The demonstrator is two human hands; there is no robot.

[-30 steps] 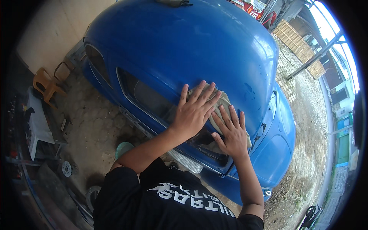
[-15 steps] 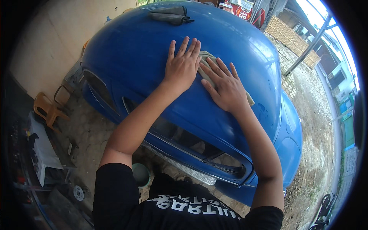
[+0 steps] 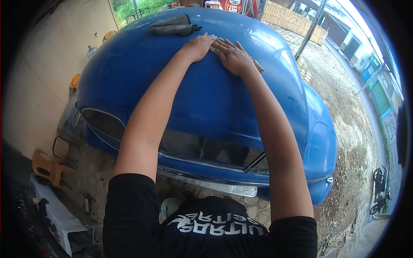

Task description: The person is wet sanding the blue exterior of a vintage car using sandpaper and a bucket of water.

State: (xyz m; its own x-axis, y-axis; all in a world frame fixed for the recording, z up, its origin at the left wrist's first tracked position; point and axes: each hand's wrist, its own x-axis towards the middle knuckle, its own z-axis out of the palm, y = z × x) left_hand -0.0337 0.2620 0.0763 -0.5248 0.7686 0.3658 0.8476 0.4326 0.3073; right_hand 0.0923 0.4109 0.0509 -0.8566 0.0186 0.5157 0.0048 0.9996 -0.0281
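Observation:
Both my arms reach out over the rounded blue roof of a car (image 3: pixel 172 103). Under my right hand (image 3: pixel 233 56), which lies flat with its fingers stretched out, is a folded beige cloth (image 3: pixel 259 66). Most of the cloth is hidden by that hand; its edge shows past the wrist and near the fingertips. My left hand (image 3: pixel 198 47) rests flat beside it, fingers extended toward the cloth's left end; whether they touch the cloth I cannot tell. A dark grey cloth (image 3: pixel 174 26) lies bunched on the roof just beyond my left hand.
Below the roof edge run the car's side windows (image 3: pixel 185 146) and a pale, textured running board (image 3: pixel 211 185). A light green bucket (image 3: pixel 171 206) stands near my body. An orange-brown chair (image 3: pixel 51 167) and a metal bench (image 3: pixel 60 215) are at left. A post (image 3: pixel 310 30) rises at far right.
Both hands have slid farther away across the roof, the beige cloth moving along under the right one. My arms are now straighter, and the view has shifted.

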